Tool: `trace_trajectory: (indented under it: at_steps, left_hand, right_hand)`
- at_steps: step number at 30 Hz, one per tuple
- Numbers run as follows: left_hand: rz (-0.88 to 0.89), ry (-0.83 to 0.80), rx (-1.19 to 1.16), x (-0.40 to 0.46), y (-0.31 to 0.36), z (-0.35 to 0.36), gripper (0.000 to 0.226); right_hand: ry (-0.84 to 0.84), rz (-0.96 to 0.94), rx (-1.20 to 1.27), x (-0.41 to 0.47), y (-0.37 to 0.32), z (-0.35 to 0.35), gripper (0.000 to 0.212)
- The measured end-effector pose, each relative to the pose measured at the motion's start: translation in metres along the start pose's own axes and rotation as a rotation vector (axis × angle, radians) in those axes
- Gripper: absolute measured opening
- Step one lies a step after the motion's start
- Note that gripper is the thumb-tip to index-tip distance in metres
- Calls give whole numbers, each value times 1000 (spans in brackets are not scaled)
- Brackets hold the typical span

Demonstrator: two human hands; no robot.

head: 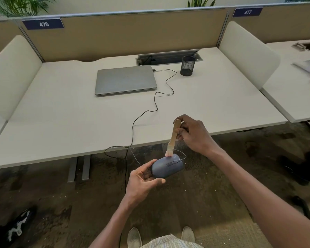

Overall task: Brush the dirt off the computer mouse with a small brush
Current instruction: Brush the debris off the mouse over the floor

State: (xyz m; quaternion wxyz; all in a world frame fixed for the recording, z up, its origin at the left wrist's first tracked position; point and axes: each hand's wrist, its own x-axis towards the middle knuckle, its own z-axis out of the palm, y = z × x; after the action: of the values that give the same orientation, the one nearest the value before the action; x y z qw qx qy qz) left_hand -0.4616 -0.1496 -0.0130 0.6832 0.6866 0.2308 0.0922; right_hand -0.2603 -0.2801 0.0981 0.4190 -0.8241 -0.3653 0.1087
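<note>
A grey-blue computer mouse (167, 167) is held in the air in front of the desk's front edge, with my left hand (143, 181) gripping its rear end. My right hand (193, 135) pinches the wooden handle of a small brush (173, 138), which points down. The brush's pale bristles touch the top of the mouse near its buttons. A thin black cable (132, 129) runs from the mouse up over the desk to the laptop.
A shut silver laptop (125, 80) lies at the back of the white desk (61, 113). A black mesh pen cup (188, 65) stands by the cable tray. Dividers flank the desk. Another person's shoe (18, 224) shows at lower left.
</note>
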Motion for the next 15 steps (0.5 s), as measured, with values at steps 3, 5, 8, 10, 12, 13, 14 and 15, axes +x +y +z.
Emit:
trace_trajectory:
  at_steps: [3, 5, 8, 10, 12, 13, 14, 15]
  left_hand:
    - [-1, 4, -6, -1, 1, -1, 79]
    - [-4, 0, -6, 0, 0, -3, 75]
    - [-5, -28, -2, 0, -1, -4, 71]
    - [-4, -33, -3, -1, -1, -3, 70]
    - [-4, -27, -9, -2, -1, -2, 70]
    - [-2, -26, -12, -2, 0, -2, 69]
    - [-2, -27, -13, -2, 0, -2, 68]
    - [-3, -29, -17, -1, 1, -2, 68]
  right_hand:
    - [20, 11, 54, 0, 2, -4, 19]
    - [-32, 12, 76, -2, 1, -5, 22]
    - [-83, 9, 50, -3, 0, -3, 25]
    - [-55, 15, 43, -2, 0, -2, 22]
    - [-15, 15, 48, -2, 0, -3, 21]
    - [-4, 12, 57, -2, 0, -4, 21]
    - [-1, 8, 71, -3, 1, -5, 22]
    - [-8, 7, 89, -5, 2, -7, 24]
